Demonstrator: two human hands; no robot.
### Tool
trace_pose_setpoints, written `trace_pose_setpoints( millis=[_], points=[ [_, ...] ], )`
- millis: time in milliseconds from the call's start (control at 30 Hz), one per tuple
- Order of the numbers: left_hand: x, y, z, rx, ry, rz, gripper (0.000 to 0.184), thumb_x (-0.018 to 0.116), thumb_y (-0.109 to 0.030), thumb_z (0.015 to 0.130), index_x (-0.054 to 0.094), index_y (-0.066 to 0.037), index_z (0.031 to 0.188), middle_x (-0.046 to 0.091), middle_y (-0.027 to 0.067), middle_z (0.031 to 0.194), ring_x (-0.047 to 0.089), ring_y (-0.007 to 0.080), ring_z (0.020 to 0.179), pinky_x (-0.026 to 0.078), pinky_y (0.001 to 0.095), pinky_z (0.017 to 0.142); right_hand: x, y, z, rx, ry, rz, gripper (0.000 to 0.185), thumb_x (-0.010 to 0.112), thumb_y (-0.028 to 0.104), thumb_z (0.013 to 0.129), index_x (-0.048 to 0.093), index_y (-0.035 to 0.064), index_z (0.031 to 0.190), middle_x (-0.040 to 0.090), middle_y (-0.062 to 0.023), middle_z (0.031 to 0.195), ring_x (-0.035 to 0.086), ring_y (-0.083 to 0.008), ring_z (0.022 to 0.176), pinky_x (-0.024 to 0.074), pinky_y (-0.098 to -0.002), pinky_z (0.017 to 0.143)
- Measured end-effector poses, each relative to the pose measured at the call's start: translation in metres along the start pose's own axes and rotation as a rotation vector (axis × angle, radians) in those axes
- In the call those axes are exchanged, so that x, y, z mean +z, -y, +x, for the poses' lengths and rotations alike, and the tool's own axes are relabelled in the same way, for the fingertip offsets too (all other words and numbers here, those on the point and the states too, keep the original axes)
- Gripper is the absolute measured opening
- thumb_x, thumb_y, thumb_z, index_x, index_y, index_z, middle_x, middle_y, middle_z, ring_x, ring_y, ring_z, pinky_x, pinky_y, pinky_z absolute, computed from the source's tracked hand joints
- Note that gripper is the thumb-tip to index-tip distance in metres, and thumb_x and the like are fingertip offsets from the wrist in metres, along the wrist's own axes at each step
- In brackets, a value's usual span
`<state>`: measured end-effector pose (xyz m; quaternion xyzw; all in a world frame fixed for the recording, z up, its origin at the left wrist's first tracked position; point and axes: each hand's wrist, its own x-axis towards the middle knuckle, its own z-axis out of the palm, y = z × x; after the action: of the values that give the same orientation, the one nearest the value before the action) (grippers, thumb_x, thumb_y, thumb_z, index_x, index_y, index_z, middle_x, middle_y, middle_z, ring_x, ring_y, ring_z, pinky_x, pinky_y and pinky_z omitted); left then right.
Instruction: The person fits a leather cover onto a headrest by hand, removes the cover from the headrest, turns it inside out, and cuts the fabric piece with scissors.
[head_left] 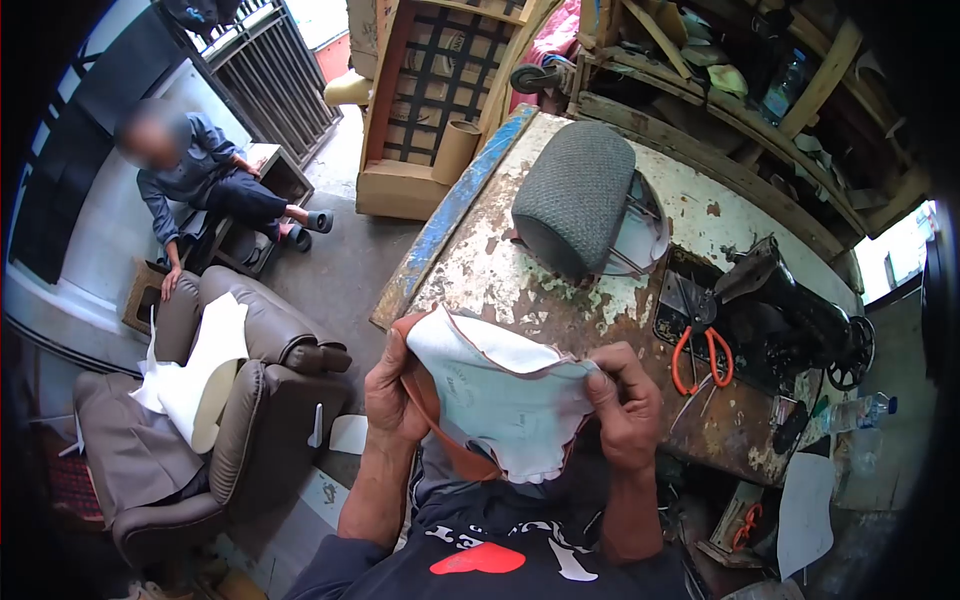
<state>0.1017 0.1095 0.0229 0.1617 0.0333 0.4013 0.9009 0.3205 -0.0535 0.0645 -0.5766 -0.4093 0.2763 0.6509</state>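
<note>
A sewn piece of brown leather upholstery with a pale backing is stretched between my two hands, just in front of my chest. My left hand is closed on its brown left edge. At the opposite upper corner, my right hand pinches the seam between thumb and fingers. The pale inner side faces me, with faint markings on it, and a brown strip hangs along the left. Orange-handled scissors lie on the worktable beyond my right hand, next to a black sewing machine.
A grey padded cushion rests on the worn worktable. To the left stands a brown leather armchair with white pieces on it. A seated person touches its back. Wooden shelves line the far right; a plastic bottle lies nearby.
</note>
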Motion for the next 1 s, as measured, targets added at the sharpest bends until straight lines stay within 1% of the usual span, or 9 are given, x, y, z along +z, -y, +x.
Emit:
trace_pose_setpoints(
  millis=[200, 400, 533, 633, 733, 800, 900, 933, 1000],
  points=[
    [0.023, 0.013, -0.001, -0.024, -0.111, 0.172, 0.055, 0.045, -0.034, 0.113, 0.041, 0.001, 0.155, 0.049, 0.0186, 0.156, 0.049, 0.0311, 0.143, 0.036, 0.0496, 0.123, 0.006, 0.013, 0.028, -0.137, 0.096, -0.197, 0.027, 0.081, 0.017, 0.093, 0.073, 0.0015, 0.113, 0.068, -0.0085, 0.106, 0.064, -0.0159, 0.1, 0.0495, -0.0302, 0.087],
    [0.005, 0.011, -0.009, -0.066, -0.202, 0.268, 0.052, 0.058, -0.029, 0.109, 0.045, 0.001, 0.149, 0.06, 0.0164, 0.144, 0.059, 0.0264, 0.132, 0.046, 0.0408, 0.114, 0.013, -0.001, 0.039, 0.214, -0.063, 0.241, 0.019, 0.076, 0.017, 0.098, 0.075, 0.0, 0.107, 0.073, 0.0006, 0.095, 0.06, -0.0046, 0.087, 0.0476, -0.023, 0.081],
    [0.018, 0.038, -0.033, -0.042, -0.408, 1.129, 0.064, 0.083, -0.024, 0.09, 0.047, -0.001, 0.138, 0.061, 0.0072, 0.115, 0.06, 0.0168, 0.105, 0.052, 0.0337, 0.095, 0.023, -0.008, 0.042, 0.192, -0.257, 0.364, 0.016, 0.075, 0.016, 0.1, 0.075, 0.0006, 0.104, 0.072, 0.0013, 0.093, 0.06, -0.005, 0.084, 0.0472, -0.0222, 0.08],
    [0.027, 0.06, -0.05, -0.194, -0.484, 1.177, 0.06, 0.08, -0.022, 0.093, 0.048, 0.002, 0.137, 0.062, 0.01, 0.116, 0.059, 0.0171, 0.109, 0.053, 0.034, 0.093, 0.033, -0.003, 0.04, 0.1, -0.322, 0.191, 0.017, 0.074, 0.016, 0.1, 0.074, -0.001, 0.104, 0.072, -0.0011, 0.095, 0.061, -0.0062, 0.086, 0.0475, -0.0227, 0.08],
    [-0.007, 0.056, -0.059, -0.217, -0.561, 0.84, 0.041, 0.069, -0.009, 0.095, 0.055, 0.007, 0.129, 0.068, 0.0165, 0.115, 0.069, 0.0187, 0.098, 0.06, 0.0333, 0.084, 0.033, -0.001, 0.04, -0.011, -0.352, 0.01, 0.018, 0.074, 0.016, 0.1, 0.074, -0.0019, 0.105, 0.072, -0.0026, 0.095, 0.061, -0.0072, 0.088, 0.0478, -0.0233, 0.081],
    [-0.028, 0.031, -0.067, -0.291, -0.498, 0.446, 0.044, 0.053, 0.006, 0.089, 0.056, 0.009, 0.133, 0.067, 0.0262, 0.128, 0.074, 0.0295, 0.107, 0.065, 0.0373, 0.078, 0.028, -0.004, 0.045, -0.044, -0.353, -0.036, 0.019, 0.074, 0.016, 0.1, 0.074, -0.0019, 0.106, 0.072, -0.0031, 0.095, 0.061, -0.0078, 0.089, 0.0481, -0.0238, 0.081],
    [0.01, 0.02, -0.06, -0.081, -0.336, 0.165, 0.054, 0.053, 0.004, 0.085, 0.053, 0.01, 0.14, 0.068, 0.0242, 0.131, 0.07, 0.0332, 0.119, 0.054, 0.0465, 0.108, 0.018, -0.03, 0.054, 0.067, -0.381, 0.15, 0.02, 0.073, 0.016, 0.1, 0.073, -0.0003, 0.112, 0.07, -0.0056, 0.097, 0.063, -0.0133, 0.093, 0.0498, -0.0281, 0.085],
    [0.015, 0.021, -0.059, -0.074, -0.34, 0.163, 0.054, 0.053, 0.004, 0.085, 0.053, 0.01, 0.14, 0.068, 0.0242, 0.131, 0.07, 0.0332, 0.119, 0.054, 0.0465, 0.108, 0.02, -0.035, 0.055, 0.069, -0.373, 0.15, 0.02, 0.073, 0.016, 0.1, 0.073, -0.0003, 0.112, 0.07, -0.0056, 0.097, 0.063, -0.0133, 0.093, 0.0498, -0.0281, 0.085],
    [0.024, 0.019, -0.048, -0.062, -0.295, 0.128, 0.054, 0.055, 0.003, 0.086, 0.054, 0.009, 0.14, 0.066, 0.0227, 0.134, 0.067, 0.0331, 0.123, 0.05, 0.0483, 0.113, 0.027, -0.04, 0.057, -0.058, -0.345, -0.435, 0.028, 0.073, 0.02, 0.1, 0.07, -0.0016, 0.118, 0.069, -0.011, 0.106, 0.065, -0.0186, 0.097, 0.0512, -0.031, 0.087]
  ],
)
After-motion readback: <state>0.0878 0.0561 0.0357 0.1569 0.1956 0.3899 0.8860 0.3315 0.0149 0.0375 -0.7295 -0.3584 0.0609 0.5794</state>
